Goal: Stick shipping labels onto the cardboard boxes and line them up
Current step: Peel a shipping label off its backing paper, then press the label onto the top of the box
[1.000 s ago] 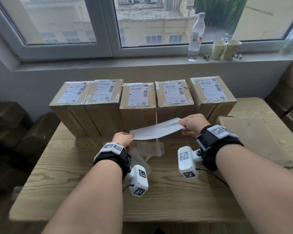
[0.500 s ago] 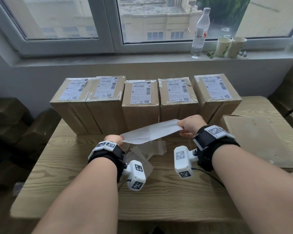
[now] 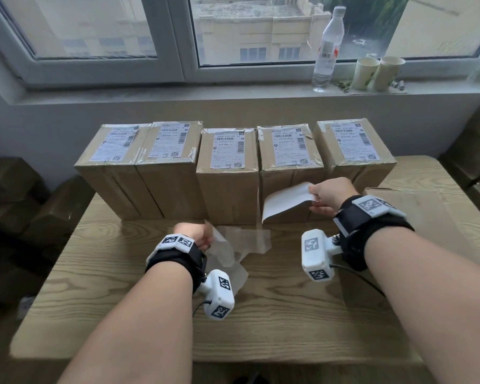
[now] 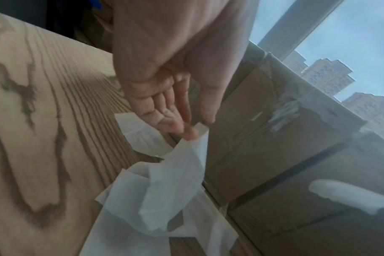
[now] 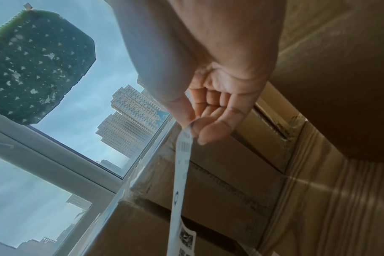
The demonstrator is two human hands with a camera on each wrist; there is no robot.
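Head view: the right hand point(image 3: 331, 196) pinches a shipping label point(image 3: 284, 202) in front of five labelled cardboard boxes point(image 3: 227, 176) standing in a row on the table point(image 3: 275, 314).
Left wrist view: the left hand point(image 4: 164, 97), fingers relaxed, touches backing paper point(image 4: 173, 187) at its fingertips.
Right wrist view: thumb and forefinger grip the label's end.

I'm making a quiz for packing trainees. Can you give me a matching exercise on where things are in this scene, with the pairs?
Things:
1. shipping label
2. backing paper
3. water bottle
4. flat cardboard

Places or states:
A. stands on the windowsill
B. pinched by the right hand
C. lies on the table's right side
D. crumpled on the table by the left hand

Pairs: 1-B, 2-D, 3-A, 4-C
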